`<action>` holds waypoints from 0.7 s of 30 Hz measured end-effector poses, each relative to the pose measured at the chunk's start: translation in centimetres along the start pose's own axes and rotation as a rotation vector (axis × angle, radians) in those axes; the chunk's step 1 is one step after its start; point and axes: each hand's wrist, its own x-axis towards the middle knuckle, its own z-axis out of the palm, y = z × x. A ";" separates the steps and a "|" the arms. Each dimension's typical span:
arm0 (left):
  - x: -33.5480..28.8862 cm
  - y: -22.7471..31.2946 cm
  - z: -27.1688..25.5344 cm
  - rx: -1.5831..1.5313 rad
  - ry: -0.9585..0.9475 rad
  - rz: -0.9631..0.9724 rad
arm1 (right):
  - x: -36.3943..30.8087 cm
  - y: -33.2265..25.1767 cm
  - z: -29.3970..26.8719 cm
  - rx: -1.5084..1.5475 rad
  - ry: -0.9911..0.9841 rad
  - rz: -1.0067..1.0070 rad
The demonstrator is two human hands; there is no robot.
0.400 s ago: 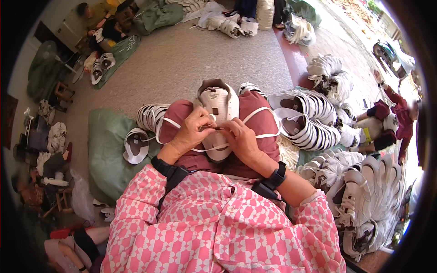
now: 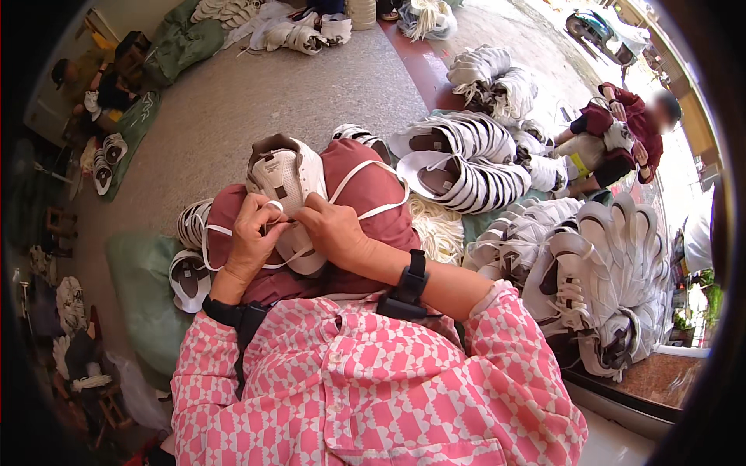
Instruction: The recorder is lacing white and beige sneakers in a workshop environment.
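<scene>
A beige-white sneaker (image 2: 268, 172) with a brown lining lies on my lap between my knees, its toe toward me. A white shoelace (image 2: 382, 208) loops loosely out over both thighs. My left hand (image 2: 255, 231) is closed in a pinch on the lace above the shoe's front, a white bit showing at its thumb. Close beside it, my right hand (image 2: 330, 227) also pinches the lace at the eyelet area. The fingers hide the exact spot where the lace meets the shoe.
Rows of nested white shoes (image 2: 466, 167) stand to my right, with more stacked shoes (image 2: 606, 272) nearer. A green sack (image 2: 144, 295) lies at my left, a single shoe (image 2: 189, 279) by it. A person in dark red (image 2: 641, 128) sits at the far right.
My view has turned to the right, so the shoe, my knees and the floor appear further left. Both hands stay together at the shoe, still pinching the lace.
</scene>
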 end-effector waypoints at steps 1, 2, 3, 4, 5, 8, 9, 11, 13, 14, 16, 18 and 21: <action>0.0 0.1 0.1 0.001 -0.007 -0.025 | 0.1 0.1 0.2 -0.013 -0.025 -0.047; 0.0 0.2 0.0 0.007 -0.011 -0.051 | 0.3 0.3 0.3 -0.023 -0.051 -0.098; 0.0 0.3 0.0 0.010 -0.016 -0.048 | 0.4 0.6 0.2 -0.009 -0.066 -0.148; 0.0 0.4 -0.1 0.036 -0.012 -0.029 | 0.5 0.9 0.0 -0.007 -0.060 -0.145; -0.1 0.4 -0.1 0.061 -0.008 -0.011 | 0.7 0.8 -0.4 -0.026 -0.096 -0.150; -0.1 0.2 -0.1 0.112 -0.027 0.008 | 0.5 0.8 -0.7 -0.035 -0.104 -0.148; 0.0 0.3 -0.1 0.113 -0.032 0.011 | 0.4 0.8 -0.7 -0.026 -0.079 -0.146; 0.0 0.6 -0.2 0.135 -0.058 0.014 | 0.4 0.7 -0.7 -0.014 -0.078 -0.132; 0.1 0.7 -0.5 0.170 -0.084 0.036 | 0.5 0.4 -0.9 -0.002 -0.079 -0.120; 0.1 0.8 -0.6 0.205 -0.105 0.055 | 0.5 0.2 -1.1 0.016 -0.064 -0.134; -0.1 1.2 -1.1 0.239 -0.118 0.065 | 0.6 0.0 -1.3 0.037 -0.049 -0.152; -0.3 1.3 -1.9 0.272 -0.134 0.081 | 0.7 -0.1 -1.4 0.029 -0.070 -0.136; -1.6 -1.0 -5.6 0.597 0.026 0.024 | 0.6 -0.1 -1.5 0.019 -0.060 -0.092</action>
